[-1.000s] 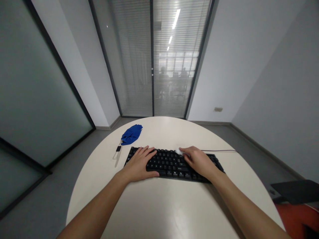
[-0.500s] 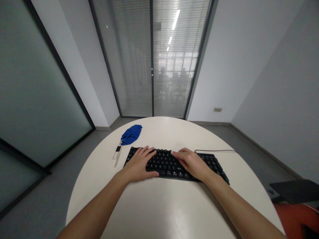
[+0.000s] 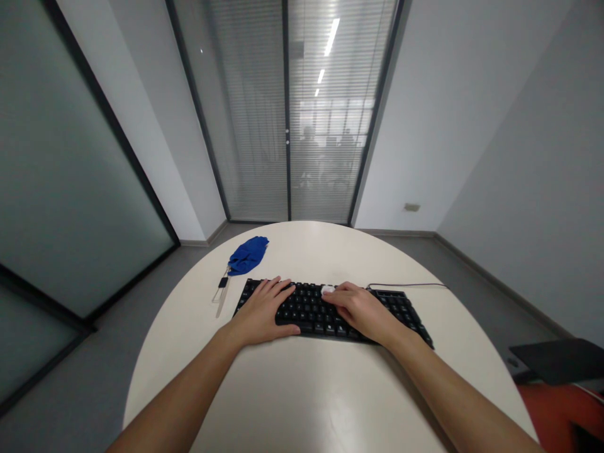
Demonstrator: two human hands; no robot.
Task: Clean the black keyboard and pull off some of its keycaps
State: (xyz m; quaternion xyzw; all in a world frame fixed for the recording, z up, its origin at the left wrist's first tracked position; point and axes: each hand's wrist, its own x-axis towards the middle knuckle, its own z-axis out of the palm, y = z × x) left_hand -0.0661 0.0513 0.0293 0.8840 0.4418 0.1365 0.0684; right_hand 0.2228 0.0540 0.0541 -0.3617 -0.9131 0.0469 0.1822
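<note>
A black keyboard lies across the middle of the round white table. My left hand lies flat on the keyboard's left part, fingers stretched over the keys and thumb along its front edge. My right hand rests on the keys right of centre. Its fingertips pinch a small white wad against the top key rows.
A crumpled blue cloth lies at the table's far left, with a small slim tool just in front of it. The keyboard cable runs off to the right. A dark seat stands at the right, and glass doors with blinds are behind.
My right hand has slid left along the keys with the white wad. The keyboard's right end has shifted slightly towards me. My left hand has stayed put.
</note>
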